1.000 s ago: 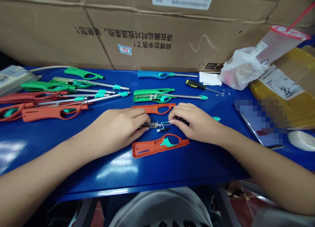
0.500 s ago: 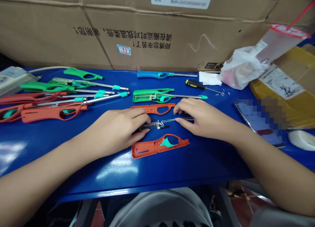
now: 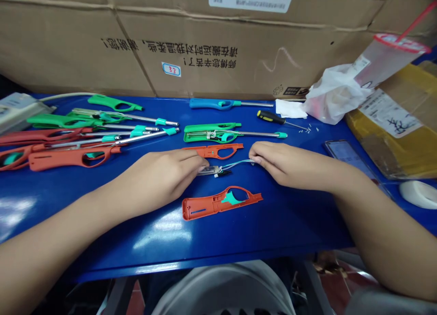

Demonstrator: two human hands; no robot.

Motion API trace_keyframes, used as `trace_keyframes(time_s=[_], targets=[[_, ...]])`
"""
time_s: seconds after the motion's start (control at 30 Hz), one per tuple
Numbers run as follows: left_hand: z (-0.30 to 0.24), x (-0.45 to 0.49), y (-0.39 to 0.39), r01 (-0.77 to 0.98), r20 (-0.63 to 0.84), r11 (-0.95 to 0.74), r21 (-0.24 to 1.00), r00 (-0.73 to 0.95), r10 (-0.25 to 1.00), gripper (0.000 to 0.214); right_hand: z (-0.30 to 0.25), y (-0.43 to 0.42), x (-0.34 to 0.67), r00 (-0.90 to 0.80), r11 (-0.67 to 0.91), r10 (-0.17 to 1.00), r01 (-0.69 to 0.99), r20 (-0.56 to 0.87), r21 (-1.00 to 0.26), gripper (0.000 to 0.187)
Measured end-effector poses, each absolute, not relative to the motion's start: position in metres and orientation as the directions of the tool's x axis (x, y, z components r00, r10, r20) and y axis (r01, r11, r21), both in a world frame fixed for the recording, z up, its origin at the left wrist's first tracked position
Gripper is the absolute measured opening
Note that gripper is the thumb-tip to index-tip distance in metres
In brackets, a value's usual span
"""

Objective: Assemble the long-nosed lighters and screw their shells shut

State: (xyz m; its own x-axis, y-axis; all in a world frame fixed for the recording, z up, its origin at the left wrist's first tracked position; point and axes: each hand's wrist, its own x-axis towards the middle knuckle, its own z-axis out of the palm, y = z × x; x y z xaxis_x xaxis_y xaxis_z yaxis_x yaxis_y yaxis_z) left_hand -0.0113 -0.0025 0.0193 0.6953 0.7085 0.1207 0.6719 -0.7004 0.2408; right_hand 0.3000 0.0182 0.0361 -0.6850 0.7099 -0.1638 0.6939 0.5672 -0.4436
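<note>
In the middle of the table, my left hand [image 3: 170, 174] is closed around the clear fuel tank [image 3: 209, 170] of a lighter; its fingers hide the rear end. A thin white and teal wire and tube [image 3: 235, 164] run from the tank to my right hand [image 3: 273, 162], whose fingers pinch the far end. The lighter's metal barrel is not visible there. A small black part [image 3: 223, 173] hangs beside the tank. Nearer me lies an open orange shell half [image 3: 205, 205] with a teal trigger [image 3: 232, 198]. Behind my fingers rests another orange shell half [image 3: 210, 151].
Green lighter parts [image 3: 211, 134], a blue lighter [image 3: 211, 104] and a yellow-black screwdriver [image 3: 271, 117] lie farther back. Several lighters [image 3: 75, 156] are heaped at left. At right are a phone [image 3: 348, 158], white mouse [image 3: 418, 194] and bagged cup [image 3: 385, 62]. A cardboard box [image 3: 85, 42] stands behind.
My right hand has shifted slightly right and its fingers have closed more. The wire and tube now bow upward between my hands, and the dark barrel is no longer visible.
</note>
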Motion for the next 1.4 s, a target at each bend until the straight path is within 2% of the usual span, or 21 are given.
trace_keyframes(time_s=[0.1, 0.3, 0.53, 0.7, 0.87, 1.07, 1.2, 1.4], targets=[[0.019, -0.011, -0.002, 0.690, 0.051, -0.695, 0.202, 0.701, 0.711, 0.041, 0.038, 0.015, 0.298, -0.673, 0.541, 0.722, 0.693, -0.159, -0.476, 0.023], [0.017, -0.012, 0.000, 0.693, 0.013, -0.677, 0.247, 0.697, 0.717, 0.033, 0.038, 0.016, 0.297, -0.674, 0.545, 0.716, 0.703, -0.182, -0.458, 0.020], [0.022, -0.011, -0.003, 0.637, 0.087, -0.764, 0.103, 0.760, 0.645, 0.033, 0.035, 0.017, 0.295, -0.715, 0.625, 0.687, 0.674, -0.133, -0.394, 0.021], [0.017, -0.007, -0.004, 0.573, 0.172, -0.801, 0.173, 0.783, 0.597, 0.029, 0.033, 0.016, 0.292, -0.731, 0.615, 0.674, 0.634, -0.106, -0.469, 0.027], [0.012, -0.005, -0.004, 0.546, 0.207, -0.816, 0.189, 0.791, 0.576, 0.022, 0.032, 0.014, 0.289, -0.745, 0.594, 0.662, 0.585, -0.078, -0.552, 0.022], [0.011, -0.007, -0.001, 0.580, 0.231, -0.798, 0.165, 0.764, 0.603, 0.031, 0.034, 0.014, 0.290, -0.764, 0.615, 0.641, 0.569, -0.074, -0.546, 0.021], [0.008, -0.006, 0.000, 0.598, 0.239, -0.776, 0.202, 0.738, 0.631, 0.033, 0.034, 0.014, 0.289, -0.768, 0.620, 0.634, 0.575, -0.091, -0.534, 0.022], [0.011, -0.005, -0.002, 0.637, 0.194, -0.742, 0.209, 0.717, 0.670, 0.034, 0.033, 0.013, 0.287, -0.762, 0.592, 0.634, 0.589, -0.133, -0.551, 0.022]])
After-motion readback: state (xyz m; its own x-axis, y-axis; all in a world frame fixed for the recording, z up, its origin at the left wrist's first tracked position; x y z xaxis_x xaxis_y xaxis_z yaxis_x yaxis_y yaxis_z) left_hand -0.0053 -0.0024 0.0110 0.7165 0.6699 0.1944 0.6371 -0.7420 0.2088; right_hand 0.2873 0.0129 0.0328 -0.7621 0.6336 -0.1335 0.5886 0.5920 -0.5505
